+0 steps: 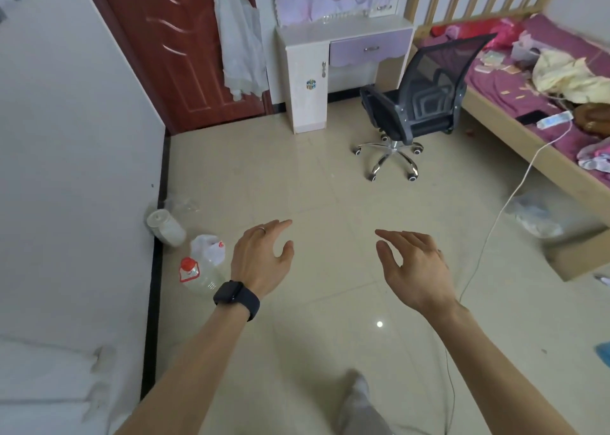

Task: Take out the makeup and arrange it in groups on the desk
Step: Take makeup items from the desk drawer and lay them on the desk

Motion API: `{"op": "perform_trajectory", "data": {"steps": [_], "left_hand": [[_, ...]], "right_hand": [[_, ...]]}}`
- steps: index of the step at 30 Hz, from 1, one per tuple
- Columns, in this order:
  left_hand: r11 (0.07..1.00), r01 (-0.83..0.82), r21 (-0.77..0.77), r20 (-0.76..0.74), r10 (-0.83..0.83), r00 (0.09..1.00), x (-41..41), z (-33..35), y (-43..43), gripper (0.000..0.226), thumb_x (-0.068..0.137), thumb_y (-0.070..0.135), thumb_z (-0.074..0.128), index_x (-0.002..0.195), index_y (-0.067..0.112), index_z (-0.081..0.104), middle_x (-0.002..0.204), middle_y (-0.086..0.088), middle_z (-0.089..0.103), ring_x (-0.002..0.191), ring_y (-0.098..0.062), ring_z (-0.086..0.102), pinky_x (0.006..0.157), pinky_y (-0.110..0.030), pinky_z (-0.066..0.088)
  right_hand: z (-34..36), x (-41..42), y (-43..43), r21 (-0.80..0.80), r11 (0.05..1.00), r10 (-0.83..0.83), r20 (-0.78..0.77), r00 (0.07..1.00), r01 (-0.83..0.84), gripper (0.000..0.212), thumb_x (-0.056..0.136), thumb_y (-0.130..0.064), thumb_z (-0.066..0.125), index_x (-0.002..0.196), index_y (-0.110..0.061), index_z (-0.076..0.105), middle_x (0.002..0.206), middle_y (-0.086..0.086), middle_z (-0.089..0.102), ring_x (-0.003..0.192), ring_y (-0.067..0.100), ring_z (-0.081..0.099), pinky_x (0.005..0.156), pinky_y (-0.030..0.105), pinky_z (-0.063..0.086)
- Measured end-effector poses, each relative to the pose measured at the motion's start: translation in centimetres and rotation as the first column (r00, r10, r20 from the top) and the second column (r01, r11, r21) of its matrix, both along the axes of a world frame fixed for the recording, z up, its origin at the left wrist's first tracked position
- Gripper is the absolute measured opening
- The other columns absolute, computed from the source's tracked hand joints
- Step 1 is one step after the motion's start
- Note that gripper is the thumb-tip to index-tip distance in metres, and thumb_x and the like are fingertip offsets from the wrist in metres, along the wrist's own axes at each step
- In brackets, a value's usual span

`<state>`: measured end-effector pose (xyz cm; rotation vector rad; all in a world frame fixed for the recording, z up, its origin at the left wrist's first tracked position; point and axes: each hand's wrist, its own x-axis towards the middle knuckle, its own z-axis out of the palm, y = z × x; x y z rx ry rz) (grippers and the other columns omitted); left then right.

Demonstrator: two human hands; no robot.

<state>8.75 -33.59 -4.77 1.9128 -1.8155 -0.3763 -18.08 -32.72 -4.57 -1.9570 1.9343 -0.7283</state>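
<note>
Bedroom floor point(317, 190), desk point(343, 28) at far end, no makeup out yet; left hand point(260, 259), right hand point(412, 269) loose, holding nothing.

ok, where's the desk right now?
Head view, top centre: the desk stands at the far wall, just right of the red door, with the black office chair beside it on the right.

White desk point(343, 28) stands upright against the far wall; its lilac drawer point(369, 50) is shut.
</note>
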Motion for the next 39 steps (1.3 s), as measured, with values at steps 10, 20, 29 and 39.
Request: {"op": "perform_trajectory", "data": {"steps": [10,20,29,39], "left_hand": [[0.999,-0.031,-0.024,0.077,0.032,0.997,-0.5,0.8,-26.6,0.042,0.095,0.031,0.059,0.137,0.031,0.058,0.136,0.006,0.062,0.128,-0.02,0.051,0.102,-0.038,0.045],[0.996,-0.073,-0.042,0.07,0.076,0.995,-0.5,3.8,-51.2,0.044,0.097,0.035,0.054,0.141,0.033,0.053,0.14,0.008,0.059,0.131,-0.019,0.048,0.107,-0.039,0.041],[0.999,-0.023,-0.033,0.035,0.024,0.999,0.9,1.8,-75.5,0.044,0.097,0.036,0.054,0.142,0.035,0.051,0.141,0.009,0.057,0.131,-0.018,0.045,0.11,-0.036,0.037],[0.999,0.036,-0.023,0.005,-0.036,0.999,0.8,2.7,-101.2,0.045,0.095,0.036,0.056,0.14,0.036,0.053,0.126,0.002,0.064,0.12,-0.02,0.053,0.102,-0.036,0.043]], "right_hand": [[0.0,0.0,-26.7,-0.041,0.999,0.027,0.069,0.997,-0.024,0.03,0.1,-0.035,0.057,0.127,-0.032,0.069,0.121,-0.011,0.071,0.128,0.024,0.051,0.099,0.046,0.047],[4.1,-1.1,-52.5,-0.096,0.992,0.088,0.067,0.994,-0.081,0.03,0.1,-0.031,0.056,0.126,-0.023,0.07,0.12,-0.002,0.072,0.122,0.03,0.056,0.097,0.052,0.049],[3.0,0.6,-74.3,-0.072,0.996,0.065,0.053,0.996,-0.061,0.029,0.101,-0.028,0.058,0.128,-0.022,0.07,0.118,-0.007,0.072,0.122,0.028,0.055,0.099,0.049,0.049],[4.0,1.3,-97.0,-0.04,0.999,-0.034,0.05,0.998,0.037,0.032,0.101,-0.029,0.056,0.128,-0.021,0.07,0.122,-0.004,0.071,0.124,0.028,0.055,0.099,0.049,0.049]]}}
